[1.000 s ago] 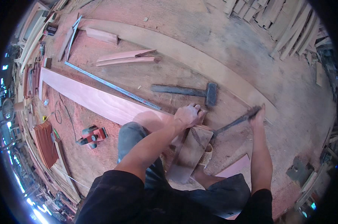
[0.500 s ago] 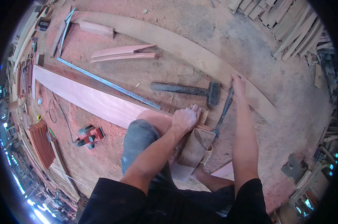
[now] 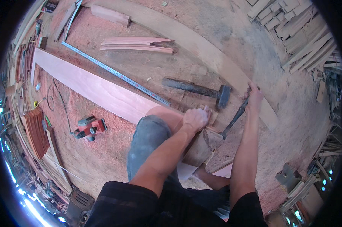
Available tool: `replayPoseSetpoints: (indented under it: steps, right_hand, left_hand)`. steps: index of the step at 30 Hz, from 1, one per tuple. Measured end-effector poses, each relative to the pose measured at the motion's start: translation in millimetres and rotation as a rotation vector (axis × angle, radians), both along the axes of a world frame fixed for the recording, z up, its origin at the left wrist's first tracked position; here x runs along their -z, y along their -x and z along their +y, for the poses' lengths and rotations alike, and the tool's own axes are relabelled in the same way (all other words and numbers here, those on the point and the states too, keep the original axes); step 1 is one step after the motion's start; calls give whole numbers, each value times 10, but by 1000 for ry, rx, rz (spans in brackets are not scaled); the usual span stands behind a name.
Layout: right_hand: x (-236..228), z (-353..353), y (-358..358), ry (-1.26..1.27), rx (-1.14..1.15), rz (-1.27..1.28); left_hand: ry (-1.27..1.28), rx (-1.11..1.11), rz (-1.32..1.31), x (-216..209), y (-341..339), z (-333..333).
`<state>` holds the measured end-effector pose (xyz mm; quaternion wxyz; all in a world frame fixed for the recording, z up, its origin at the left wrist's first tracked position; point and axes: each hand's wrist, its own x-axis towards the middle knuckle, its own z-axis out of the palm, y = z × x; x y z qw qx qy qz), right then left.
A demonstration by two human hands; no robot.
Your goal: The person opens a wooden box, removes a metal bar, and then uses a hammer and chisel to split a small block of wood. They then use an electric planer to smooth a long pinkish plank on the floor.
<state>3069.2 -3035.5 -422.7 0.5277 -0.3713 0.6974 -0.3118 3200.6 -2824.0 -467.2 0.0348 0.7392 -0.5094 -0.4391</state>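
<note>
With its grip wrapped round the hammer, whose head is at the block by the plank's near end, the right hand could, through a glancing blow, strike the left hand, whose curled grip's hold I cannot tell.

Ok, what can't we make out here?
All head view:
Left hand, palm: hidden by its own back.
Pink board, lower edge: partly hidden by the knee.
Long curved plank, upper edge: partly cut off by picture's top.
Clutter along left rim: too small.
</note>
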Motion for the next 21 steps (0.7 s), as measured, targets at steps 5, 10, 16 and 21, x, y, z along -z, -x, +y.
replayPoseSetpoints:
  steps: [5,10,16,21]
  right_hand:
    - [-258,154,59,86,2,-40]
    - [-173,56,18,26,-37,-7]
    - [407,-84,-238,-204,-255,7]
    - [429,128,-229,-211,-178,-33]
  left_hand:
    - [10,-32,21,-7,12,10]
    - [5,13,-27,2,3,-1]
    - [-43,2,-16,-23,20,-17]
    - [-41,3,-23,-68,7,-36]
